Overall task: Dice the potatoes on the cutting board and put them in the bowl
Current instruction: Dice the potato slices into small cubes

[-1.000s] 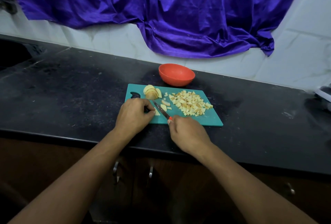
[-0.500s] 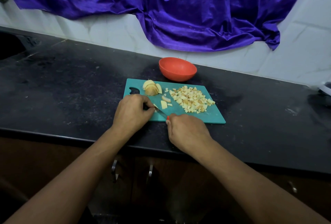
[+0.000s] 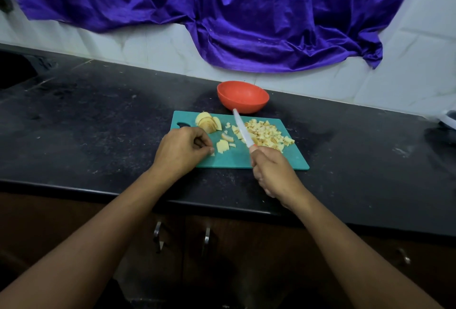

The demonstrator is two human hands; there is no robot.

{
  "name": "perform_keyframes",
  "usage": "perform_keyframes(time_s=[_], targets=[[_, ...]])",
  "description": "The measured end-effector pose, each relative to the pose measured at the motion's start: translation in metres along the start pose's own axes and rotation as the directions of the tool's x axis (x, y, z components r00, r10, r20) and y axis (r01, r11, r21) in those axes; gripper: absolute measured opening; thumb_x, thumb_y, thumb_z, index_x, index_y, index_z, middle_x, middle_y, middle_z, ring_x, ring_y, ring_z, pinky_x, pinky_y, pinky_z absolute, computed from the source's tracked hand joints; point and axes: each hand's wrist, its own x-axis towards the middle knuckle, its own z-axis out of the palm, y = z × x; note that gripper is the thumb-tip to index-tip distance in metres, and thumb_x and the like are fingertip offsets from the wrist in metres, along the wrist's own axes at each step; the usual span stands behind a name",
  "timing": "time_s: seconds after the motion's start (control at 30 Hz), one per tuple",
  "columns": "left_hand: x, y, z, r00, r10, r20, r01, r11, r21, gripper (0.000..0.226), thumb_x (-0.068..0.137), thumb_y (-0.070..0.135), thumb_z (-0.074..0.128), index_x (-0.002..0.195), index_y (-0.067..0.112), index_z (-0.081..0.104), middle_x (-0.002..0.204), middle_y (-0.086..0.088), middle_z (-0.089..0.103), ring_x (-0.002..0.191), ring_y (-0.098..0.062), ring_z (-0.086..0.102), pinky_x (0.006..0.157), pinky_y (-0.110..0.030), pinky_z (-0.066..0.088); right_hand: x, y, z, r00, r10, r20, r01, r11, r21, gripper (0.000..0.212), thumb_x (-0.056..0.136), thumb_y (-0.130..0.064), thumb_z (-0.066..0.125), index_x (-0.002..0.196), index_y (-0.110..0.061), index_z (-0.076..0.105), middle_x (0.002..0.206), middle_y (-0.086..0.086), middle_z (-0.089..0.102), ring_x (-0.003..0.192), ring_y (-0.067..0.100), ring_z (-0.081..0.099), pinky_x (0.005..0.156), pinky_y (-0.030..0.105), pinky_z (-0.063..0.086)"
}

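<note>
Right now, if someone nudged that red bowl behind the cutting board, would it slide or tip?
The red bowl looks like thin plastic and appears empty, so it is probably light and quick to slide on the black counter. Its rounded underside suggests it may rock or tip if pushed near the rim.

Under both hands the cutting board (image 3: 271, 158) is showing flat teal, the bowl (image 3: 243, 97) beyond the right hand (image 3: 274, 173) is reading orange-red, and the knife (image 3: 241, 128) in that hand is showing a white blade with an orange-red collar. Diced potato (image 3: 265, 133) just past the right hand is looking pale yellow flecked brown, same for the slices (image 3: 208, 123) ahead of the left hand (image 3: 182, 150) and the potato sliver (image 3: 212, 154) at its fingertips. Counter (image 3: 98, 123) around the hands is reading black with pale speckle, cloth (image 3: 222, 12) far beyond is shining purple, wall tiles (image 3: 394, 81) are showing white with faint grey veins.
</note>
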Motion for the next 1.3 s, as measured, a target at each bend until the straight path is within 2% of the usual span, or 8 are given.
perform_keyframes(time_s=[0.1,0.27,0.37,0.47,0.77,0.9,1.17,1.3], targets=[[0.013,-0.003,-0.006,0.997,0.022,0.075,-0.019,0.999,-0.032,0.007,0.085,0.028,0.082,0.087,0.031,0.075,0.081,0.016,0.072,0.076,0.002,0.066,0.080,-0.030,0.057,-0.004,0.006,-0.006,1.000,0.001,-0.010,0.002,0.974,0.225,0.032,0.111,-0.034,0.042,0.090,-0.011,0.050,0.054,0.001,0.035,0.039,0.014,0.025,0.037,0.025,0.019],[0.039,0.004,0.000,0.965,0.186,0.186,-0.202,0.977,0.068,0.019,0.089,0.033,0.077,0.108,0.031,0.076,0.108,0.014,0.068,0.087,-0.002,0.059,0.081,-0.031,0.049,-0.006,0.012,-0.005,0.997,-0.060,-0.045,0.069,0.965,0.251,0.034,0.111,-0.034,0.041,0.090,-0.009,0.051,0.054,0.003,0.036,0.039,0.015,0.026,0.037,0.027,0.021],[0.053,0.010,0.009,0.909,0.278,0.310,-0.329,0.936,0.127,0.024,0.092,0.036,0.072,0.116,0.034,0.075,0.123,0.015,0.067,0.112,-0.006,0.059,0.095,-0.035,0.051,-0.006,0.014,-0.006,0.995,-0.084,-0.047,0.093,0.963,0.254,0.036,0.111,-0.037,0.041,0.089,-0.010,0.051,0.055,0.003,0.037,0.039,0.016,0.027,0.037,0.027,0.023],[0.060,0.013,0.010,0.857,0.319,0.406,-0.407,0.901,0.151,0.024,0.095,0.031,0.068,0.118,0.037,0.075,0.129,0.019,0.066,0.119,-0.005,0.059,0.101,-0.041,0.051,-0.006,0.014,-0.006,0.995,-0.090,-0.045,0.099,0.961,0.258,0.036,0.111,-0.037,0.041,0.089,-0.010,0.051,0.055,0.004,0.038,0.039,0.016,0.028,0.037,0.027,0.023],[0.064,-0.007,-0.015,0.769,0.338,0.543,-0.443,0.893,0.072,0.047,0.088,0.004,0.063,0.122,0.034,0.074,0.129,0.022,0.067,0.122,-0.001,0.058,0.106,-0.026,0.045,-0.006,0.015,-0.006,0.994,-0.100,-0.037,0.107,0.961,0.255,0.036,0.111,-0.038,0.042,0.088,-0.010,0.051,0.055,0.003,0.038,0.040,0.015,0.029,0.037,0.027,0.024],[0.067,-0.010,-0.020,0.716,0.305,0.628,-0.415,0.909,0.033,0.046,0.084,0.020,0.068,0.128,0.032,0.071,0.137,0.020,0.061,0.129,-0.003,0.055,0.111,-0.033,0.044,-0.007,0.014,-0.004,0.994,-0.103,-0.042,0.110,0.958,0.264,0.036,0.111,-0.036,0.042,0.088,-0.010,0.050,0.055,0.003,0.036,0.039,0.014,0.027,0.036,0.025,0.023],[0.072,-0.013,-0.022,0.718,0.296,0.630,-0.391,0.920,0.013,0.042,0.091,0.020,0.077,0.125,0.043,0.071,0.143,0.021,0.057,0.129,-0.004,0.055,0.108,-0.034,0.046,-0.007,0.012,-0.004,0.993,-0.108,-0.045,0.116,0.962,0.249,0.037,0.111,-0.037,0.042,0.087,-0.010,0.051,0.053,0.001,0.038,0.039,0.013,0.030,0.036,0.025,0.025],[0.060,-0.012,-0.016,0.792,0.299,0.533,-0.385,0.921,0.056,0.036,0.090,0.026,0.077,0.124,0.038,0.073,0.138,0.017,0.062,0.121,-0.008,0.060,0.102,-0.034,0.049,-0.008,0.011,-0.004,0.995,-0.093,-0.042,0.100,0.966,0.237,0.037,0.111,-0.037,0.042,0.086,-0.011,0.052,0.053,-0.001,0.039,0.039,0.012,0.031,0.036,0.025,0.026]])
